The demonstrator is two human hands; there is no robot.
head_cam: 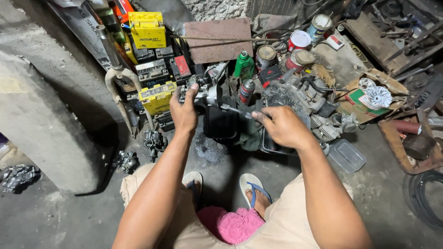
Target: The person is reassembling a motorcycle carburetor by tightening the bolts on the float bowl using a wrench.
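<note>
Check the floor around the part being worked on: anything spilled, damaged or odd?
A dark stain marks the concrete floor just below the metal part held by the left hand; it looks like spilled oil. The right hand holds a thin tool against the part.

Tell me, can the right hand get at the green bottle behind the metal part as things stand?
Probably not right now: the right hand holds a thin tool, and the metal part sits between it and the green bottle.
</note>
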